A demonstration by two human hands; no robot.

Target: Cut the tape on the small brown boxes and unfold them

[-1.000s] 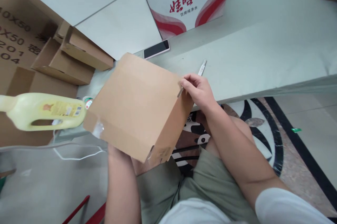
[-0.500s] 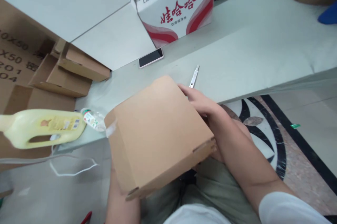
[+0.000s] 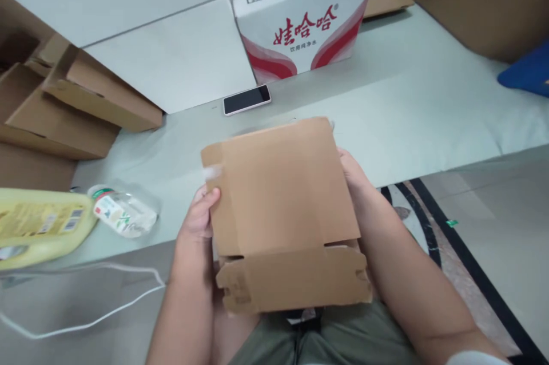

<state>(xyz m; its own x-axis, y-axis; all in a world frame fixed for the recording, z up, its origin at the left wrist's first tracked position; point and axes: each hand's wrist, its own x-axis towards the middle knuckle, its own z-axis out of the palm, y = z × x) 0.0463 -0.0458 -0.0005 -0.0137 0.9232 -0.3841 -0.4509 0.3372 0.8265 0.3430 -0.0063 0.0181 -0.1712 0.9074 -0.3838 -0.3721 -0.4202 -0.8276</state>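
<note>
A brown cardboard box (image 3: 287, 193) is held in front of me above my lap, its broad flat face toward the camera. Along its near side a notched flap (image 3: 300, 285) is visible. My left hand (image 3: 201, 210) grips the box's left edge, with the thumb over the front face. At the opposite edge, my right hand (image 3: 351, 170) is closed on the box, most of its fingers hidden behind the cardboard. A whitish patch like tape (image 3: 211, 172) shows at the upper left corner.
A pale-covered table (image 3: 412, 119) bears a phone (image 3: 247, 100), a white and red carton (image 3: 306, 27) and a clear plastic bottle (image 3: 124, 213) lying down. A yellow jug (image 3: 43, 227) lies at left, near folded cartons (image 3: 72, 107). A white cable (image 3: 86, 328) hangs below the edge.
The box has turned, and its near flap now shows. My left hand has come into view on its left edge. The box now covers the spot of the utility knife. The view has shifted.
</note>
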